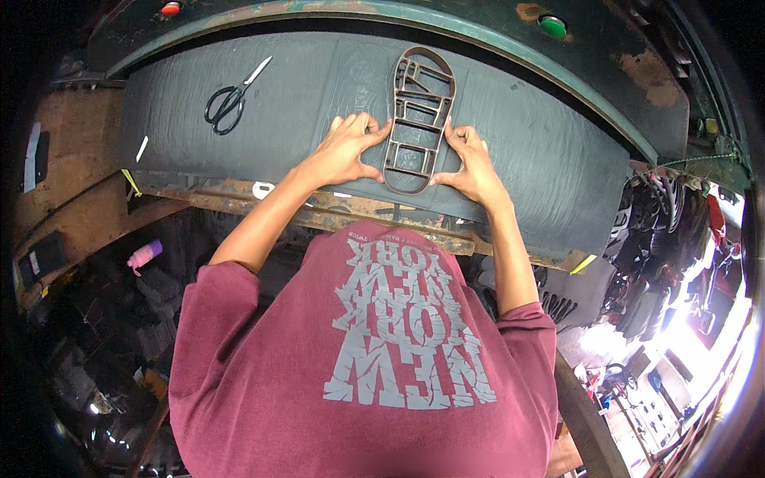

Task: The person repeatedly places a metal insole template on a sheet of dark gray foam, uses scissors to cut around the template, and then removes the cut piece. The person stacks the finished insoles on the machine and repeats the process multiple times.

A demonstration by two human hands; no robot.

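A sole-shaped metal cutting die [415, 125] with cross bars stands on dark grey sheet material [551, 191]. My left hand [344, 150] is at its left side, fingers bent, with thumb and forefinger at the rim. My right hand [470, 166] holds the right side in the same way, thumb near the rounded lower end. Scissors with black handles [226, 107] lie on the sheet to the left, blades pointing away from me.
A green metal beam [663, 95] with a red button [170, 9] and a green button [552, 26] spans the back. A rusty edge [382, 219] runs along the front. A wooden panel [76, 143] and purple bottle [145, 255] are at left; clutter fills the right.
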